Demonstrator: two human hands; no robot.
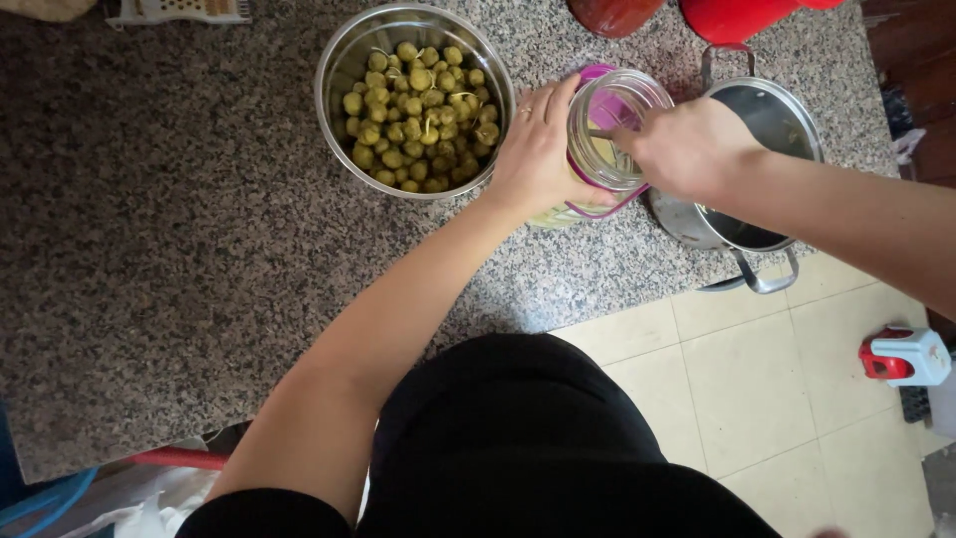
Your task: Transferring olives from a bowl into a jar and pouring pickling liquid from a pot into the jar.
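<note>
A clear glass jar (609,112) with a purple clip lid stands on the speckled granite counter (159,229). My left hand (538,149) grips the jar's left side; a ring shows on one finger. My right hand (687,147) is at the jar's mouth, fingers reaching into the opening; what they hold is hidden. Just left of the jar, a steel bowl (344,60) is filled with small green round fruits (418,110), some with stems.
A steel pot (767,110) with side handles sits right of the jar at the counter's edge. Red containers (732,18) stand at the back. Beige tiled floor (777,389) lies below, with a small red-and-white object (906,356) on it.
</note>
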